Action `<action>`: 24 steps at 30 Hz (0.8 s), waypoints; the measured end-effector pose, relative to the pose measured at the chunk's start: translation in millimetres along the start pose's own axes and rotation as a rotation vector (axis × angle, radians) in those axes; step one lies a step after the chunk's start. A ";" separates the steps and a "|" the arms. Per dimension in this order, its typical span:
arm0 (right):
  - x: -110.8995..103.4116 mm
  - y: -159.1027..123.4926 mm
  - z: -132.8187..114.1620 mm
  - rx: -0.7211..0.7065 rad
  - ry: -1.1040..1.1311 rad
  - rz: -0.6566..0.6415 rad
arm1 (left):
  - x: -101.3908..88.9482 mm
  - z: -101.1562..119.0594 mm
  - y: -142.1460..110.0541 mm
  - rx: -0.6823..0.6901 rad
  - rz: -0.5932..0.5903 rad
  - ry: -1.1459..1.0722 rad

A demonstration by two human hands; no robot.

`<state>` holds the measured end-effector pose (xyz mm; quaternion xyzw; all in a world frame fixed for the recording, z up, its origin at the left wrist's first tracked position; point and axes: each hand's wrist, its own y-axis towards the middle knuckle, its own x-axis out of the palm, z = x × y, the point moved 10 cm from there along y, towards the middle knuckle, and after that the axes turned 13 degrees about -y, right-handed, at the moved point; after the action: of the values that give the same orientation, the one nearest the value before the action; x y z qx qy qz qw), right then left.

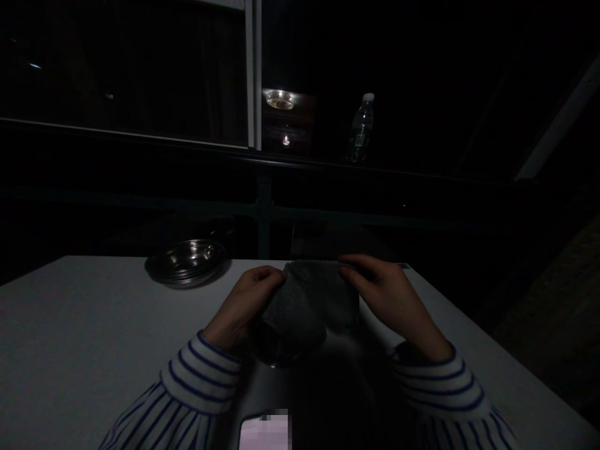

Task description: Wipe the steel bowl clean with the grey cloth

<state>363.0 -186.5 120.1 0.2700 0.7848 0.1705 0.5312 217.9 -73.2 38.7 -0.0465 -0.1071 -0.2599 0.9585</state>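
A dark grey cloth (323,300) hangs between my two hands above the white table. My left hand (250,300) pinches its upper left edge between thumb and fingers. At the cloth's upper right corner, my right hand (384,290) is closed on it the same way. Below the cloth and beside my left hand, the dark shiny rim of a round bowl (276,356) shows. The cloth hides most of that bowl, and I cannot tell whether my left hand also touches it.
Stacked metal bowls (185,265) stand at the back left of the white table (94,337). A pale-screened phone (265,432) lies at the near edge. Beyond the table, a clear plastic bottle (362,128) stands on a ledge by the dark window. The light is very dim.
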 end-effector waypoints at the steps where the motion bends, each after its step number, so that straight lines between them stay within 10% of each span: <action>1: -1.5 0.1 0.6 0.000 -0.001 0.012 | 0.3 -0.1 0.4 0.005 -0.006 0.001; 24: -32.4 -7.4 22.2 0.237 0.409 0.313 | -2.9 16.9 4.8 0.250 0.000 0.216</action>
<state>391.2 -212.4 131.7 0.4080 0.8389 0.2084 0.2939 214.8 -65.2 54.4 0.1012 -0.0351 -0.2481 0.9628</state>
